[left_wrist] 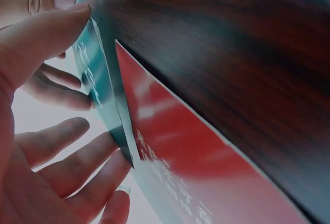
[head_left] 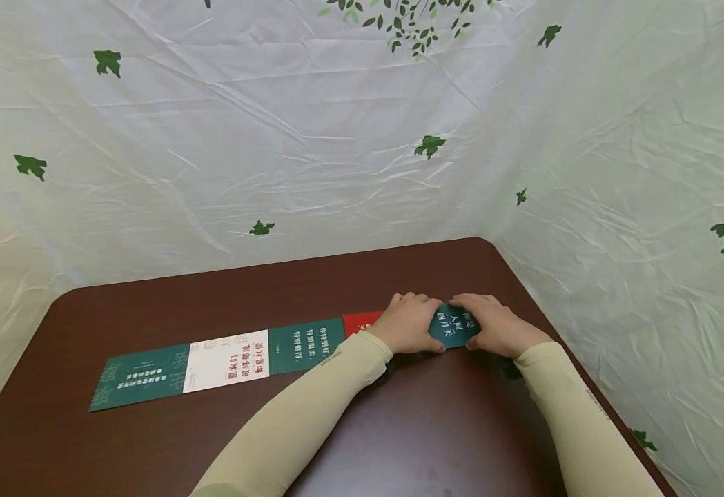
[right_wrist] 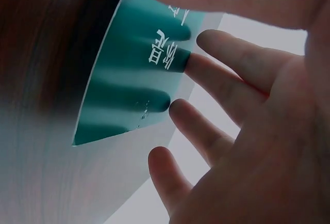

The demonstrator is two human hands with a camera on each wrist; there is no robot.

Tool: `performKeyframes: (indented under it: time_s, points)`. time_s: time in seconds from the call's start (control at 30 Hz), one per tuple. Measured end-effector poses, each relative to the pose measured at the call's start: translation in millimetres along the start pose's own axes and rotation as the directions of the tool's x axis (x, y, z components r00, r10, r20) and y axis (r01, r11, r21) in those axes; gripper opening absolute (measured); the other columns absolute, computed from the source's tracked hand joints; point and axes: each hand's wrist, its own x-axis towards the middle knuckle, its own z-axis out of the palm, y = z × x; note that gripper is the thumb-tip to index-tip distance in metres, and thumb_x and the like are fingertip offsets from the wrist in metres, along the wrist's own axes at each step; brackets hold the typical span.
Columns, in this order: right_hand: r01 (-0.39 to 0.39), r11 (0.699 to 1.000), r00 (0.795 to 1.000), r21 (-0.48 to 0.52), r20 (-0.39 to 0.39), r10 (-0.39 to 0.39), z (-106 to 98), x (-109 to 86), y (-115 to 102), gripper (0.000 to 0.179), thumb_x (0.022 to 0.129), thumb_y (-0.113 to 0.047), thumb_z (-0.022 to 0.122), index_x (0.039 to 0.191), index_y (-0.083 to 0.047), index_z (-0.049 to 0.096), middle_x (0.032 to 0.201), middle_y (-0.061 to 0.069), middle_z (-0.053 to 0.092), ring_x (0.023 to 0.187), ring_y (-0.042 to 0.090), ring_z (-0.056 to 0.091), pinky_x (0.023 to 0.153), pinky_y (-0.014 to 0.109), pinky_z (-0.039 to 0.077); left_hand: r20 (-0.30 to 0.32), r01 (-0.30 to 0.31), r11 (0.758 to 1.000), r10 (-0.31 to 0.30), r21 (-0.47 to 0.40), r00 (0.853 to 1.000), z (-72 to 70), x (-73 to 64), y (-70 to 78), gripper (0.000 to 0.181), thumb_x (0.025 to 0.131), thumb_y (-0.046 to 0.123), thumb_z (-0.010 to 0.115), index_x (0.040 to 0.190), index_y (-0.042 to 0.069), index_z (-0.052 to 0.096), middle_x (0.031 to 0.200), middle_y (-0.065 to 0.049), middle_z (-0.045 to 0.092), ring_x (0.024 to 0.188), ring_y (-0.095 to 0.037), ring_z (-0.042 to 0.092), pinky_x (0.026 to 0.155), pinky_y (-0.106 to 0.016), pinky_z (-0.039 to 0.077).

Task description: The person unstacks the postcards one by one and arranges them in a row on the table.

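Note:
A dark green card (head_left: pixel 453 326) with white characters lies at the right end of a row of cards. My left hand (head_left: pixel 406 323) holds its left end, thumb at the near edge and fingers at the far edge. On its right end, my right hand (head_left: pixel 500 324) grips in the same way, with spread fingertips (right_wrist: pixel 180 110) along the far edge. A red card (left_wrist: pixel 170 126) with white characters lies beside the green one in the left wrist view. My left hand and sleeve cover much of that red card in the head view.
Leftward, the row continues with a green card (head_left: pixel 308 345), a white card with red characters (head_left: pixel 227 361) and another green card (head_left: pixel 141 376). They lie on a dark brown table (head_left: pixel 430 428) with rounded corners. White cloth (head_left: pixel 337 172) with green leaf prints hangs behind and beside it.

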Motion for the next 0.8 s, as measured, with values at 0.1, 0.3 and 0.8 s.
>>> performKeyframes:
  time_s: [0.1, 0.3, 0.8]
  points:
    - [0.011, 1.0, 1.0, -0.006, 0.01, -0.011, -0.3, 5.3, -2.5, 0.08, 0.084, -0.001, 0.085, 0.157, -0.006, 0.052, 0.161, 0.022, 0.051, 0.151, 0.049, 0.037, 0.113, 0.072, 0.045, 0.007, 0.011, 1.0, -0.012, 0.014, 1.0, -1.8, -1.7, -1.4, 0.083, 0.087, 0.058, 0.084, 0.155, 0.019, 0.058, 0.146, 0.001, 0.066, 0.127, -0.018, 0.058, 0.106, -0.039, 0.045]
    - [0.03, 1.0, 0.999, -0.007, 0.034, -0.03, 2.0, 15.8, -8.1, 0.081, 0.084, -0.002, 0.085, 0.158, -0.005, 0.051, 0.163, 0.024, 0.049, 0.151, 0.049, 0.037, 0.115, 0.071, 0.045, 0.038, 0.05, 0.999, -0.051, 0.022, 0.998, -4.8, -6.4, -7.4, 0.083, 0.089, 0.057, 0.083, 0.156, 0.018, 0.055, 0.148, 0.0, 0.064, 0.129, -0.019, 0.056, 0.108, -0.04, 0.044]
    - [-0.002, 1.0, 0.998, 0.009, 0.063, 0.002, -3.4, 16.7, -4.3, 0.082, 0.084, -0.003, 0.087, 0.158, -0.006, 0.05, 0.16, 0.024, 0.05, 0.147, 0.05, 0.037, 0.111, 0.07, 0.048, 0.046, 0.052, 0.999, -0.052, 0.01, 0.998, -2.6, 1.8, -6.0, 0.08, 0.09, 0.056, 0.082, 0.156, 0.018, 0.057, 0.149, 0.001, 0.063, 0.129, -0.018, 0.056, 0.105, -0.04, 0.044]
